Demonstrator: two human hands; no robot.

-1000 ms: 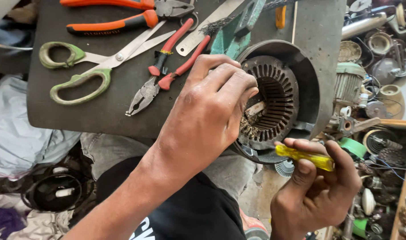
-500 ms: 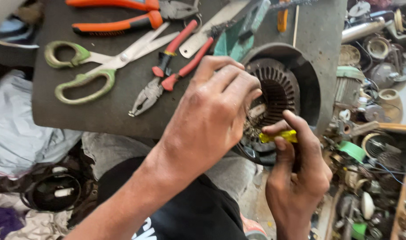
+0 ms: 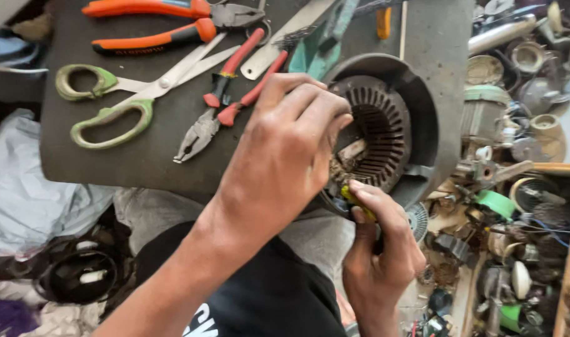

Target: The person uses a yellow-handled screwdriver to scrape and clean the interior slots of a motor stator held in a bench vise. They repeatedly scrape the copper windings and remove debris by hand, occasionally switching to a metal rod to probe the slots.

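Observation:
A round motor stator (image 3: 384, 125) with slotted iron core sits in its grey housing at the edge of a dark work board (image 3: 129, 162). My left hand (image 3: 285, 156) rests over the stator's near rim, fingers curled and pinching at something inside the core; what it grips is hidden. My right hand (image 3: 378, 243) comes up from below and is closed on a yellow-handled tool (image 3: 355, 198), whose tip is pushed against the stator's lower edge under my left hand.
On the board lie green-handled scissors (image 3: 104, 106), red-handled pliers (image 3: 225, 93), orange-handled pliers (image 3: 160, 25) and a flat metal strip (image 3: 285, 37). A heap of motor parts, coils and scrap (image 3: 516, 156) fills the right side. Cloth and plastic (image 3: 29, 200) lie at the left.
My right hand has risen from low at the right and brought the yellow tool up to the stator's lower rim. My left hand has stayed on the stator.

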